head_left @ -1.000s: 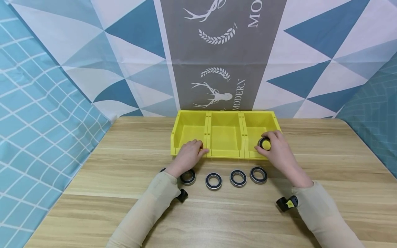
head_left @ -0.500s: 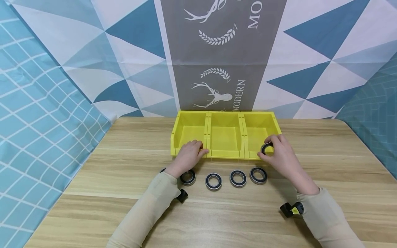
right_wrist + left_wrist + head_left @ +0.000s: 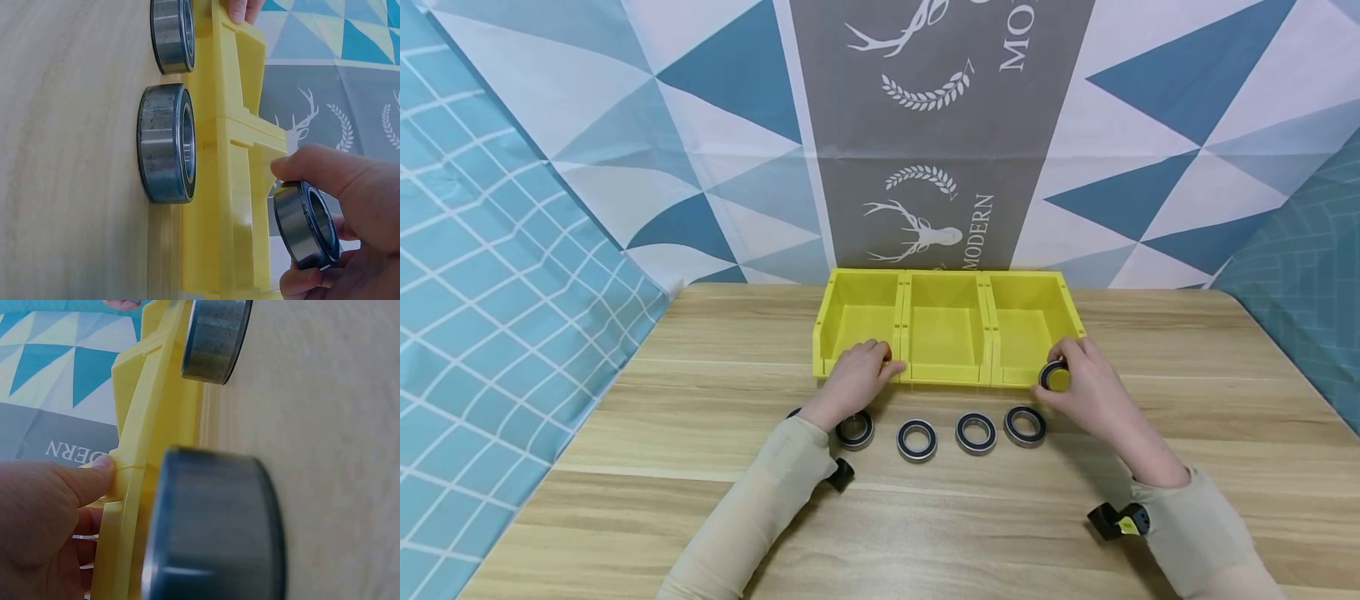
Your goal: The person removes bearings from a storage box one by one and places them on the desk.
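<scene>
Three yellow bins stand side by side in the head view. My left hand grips the front edge where the left and middle bins meet; in the left wrist view its thumb presses the yellow rim and the fingers curl behind. At the right bin's front right corner, my right hand holds a ball bearing tilted on edge, between thumb and fingers. Bearings lie flat in a row before the bins, including one bearing nearest the right hand and another bearing. My left wrist partly hides the leftmost ones.
The wooden table extends around the bins and bearings. Behind it hangs a patterned cloth with triangles and a grey deer panel. A small black device sits at the right cuff, and another black device at the left.
My right hand has moved right and toward me with the bearing, from over the right bin's front to its front right corner. The left hand and the bearings on the table stay put.
</scene>
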### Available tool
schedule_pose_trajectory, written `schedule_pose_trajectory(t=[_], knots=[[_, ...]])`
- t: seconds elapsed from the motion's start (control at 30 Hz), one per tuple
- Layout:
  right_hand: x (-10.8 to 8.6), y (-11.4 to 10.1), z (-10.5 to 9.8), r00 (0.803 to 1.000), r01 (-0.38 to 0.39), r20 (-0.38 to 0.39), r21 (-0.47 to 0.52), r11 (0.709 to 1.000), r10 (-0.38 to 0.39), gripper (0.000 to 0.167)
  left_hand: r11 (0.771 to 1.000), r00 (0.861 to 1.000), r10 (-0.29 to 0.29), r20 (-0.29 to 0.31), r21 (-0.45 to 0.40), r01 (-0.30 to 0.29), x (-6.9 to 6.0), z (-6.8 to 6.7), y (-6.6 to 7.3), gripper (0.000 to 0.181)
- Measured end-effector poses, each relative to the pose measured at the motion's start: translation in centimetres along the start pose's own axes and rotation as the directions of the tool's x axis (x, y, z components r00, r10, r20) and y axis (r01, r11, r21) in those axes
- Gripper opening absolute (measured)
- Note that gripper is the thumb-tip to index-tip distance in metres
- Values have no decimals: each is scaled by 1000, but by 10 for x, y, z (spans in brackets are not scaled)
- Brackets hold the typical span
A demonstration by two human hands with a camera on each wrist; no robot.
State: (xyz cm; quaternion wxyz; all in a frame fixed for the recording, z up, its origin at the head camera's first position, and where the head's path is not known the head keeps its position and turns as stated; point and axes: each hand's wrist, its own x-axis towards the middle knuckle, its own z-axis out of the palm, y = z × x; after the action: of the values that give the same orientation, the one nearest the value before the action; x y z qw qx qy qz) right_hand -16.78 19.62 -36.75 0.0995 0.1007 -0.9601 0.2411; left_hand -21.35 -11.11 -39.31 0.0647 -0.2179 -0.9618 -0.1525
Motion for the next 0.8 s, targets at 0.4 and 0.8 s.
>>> schedule_pose_trajectory(t=[0.4,0.8], knots=[[-12,4,-6,994,-6,110,-26,1000,9,45,1000,1000,2,-1,7,-2,1,0,0,33],[-26,11,-3,985,39,173,-78,996,-25,42,1000,1000,2,-4,11,-2,0,0,1,32]])
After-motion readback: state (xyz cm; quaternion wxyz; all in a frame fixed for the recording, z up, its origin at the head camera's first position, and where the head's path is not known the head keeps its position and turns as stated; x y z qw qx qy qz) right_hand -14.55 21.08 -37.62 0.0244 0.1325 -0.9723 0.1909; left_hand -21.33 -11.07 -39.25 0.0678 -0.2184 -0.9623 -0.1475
